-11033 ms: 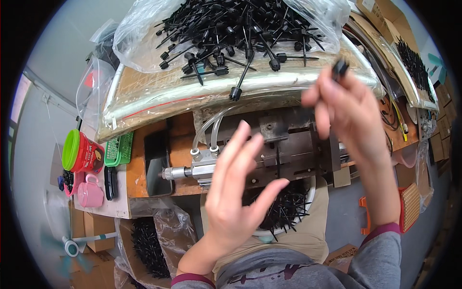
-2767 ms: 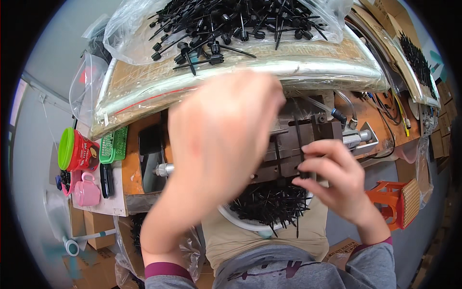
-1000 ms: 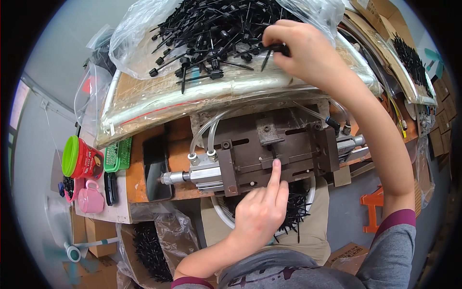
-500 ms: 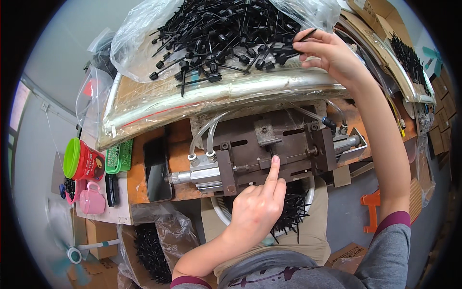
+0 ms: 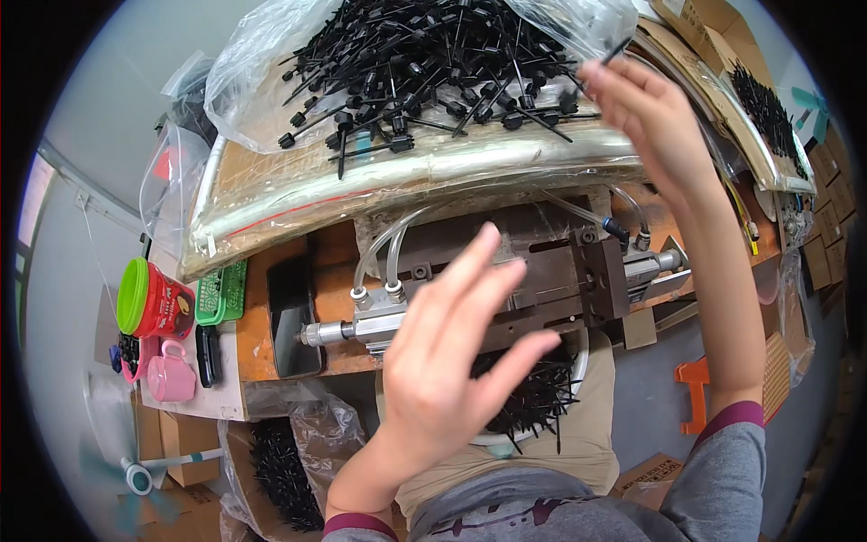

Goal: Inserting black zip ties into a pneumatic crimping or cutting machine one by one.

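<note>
My left hand [image 5: 433, 361] hovers over a brown metal clamping fixture [image 5: 553, 307], fingers and thumb spread, with nothing in them. It hides the fixture's left middle part. My right hand [image 5: 657, 122] is raised at the right edge of a heap of black plastic parts [image 5: 424, 68], each a thin rod with a ribbed block. Its fingers, slightly blurred, pinch one black rod-shaped part [image 5: 616, 50], whose tip sticks out above them. Below my left hand, a round container with a white rim [image 5: 582, 366] sits on my lap, filled with similar black parts.
Clear air hoses [image 5: 394, 257] and silver cylinders [image 5: 377, 325] flank the fixture. At left stand a black phone [image 5: 294, 330], green basket [image 5: 222, 294], red tub [image 5: 170, 303] and pink cup [image 5: 172, 375]. An orange stool [image 5: 694, 393] is at right, a fan [image 5: 137, 477] lower left.
My left hand has lifted from the fixture, its pointing finger now joined by spread fingers and thumb. My right hand has drawn slightly right, away from the heap, with a black part.
</note>
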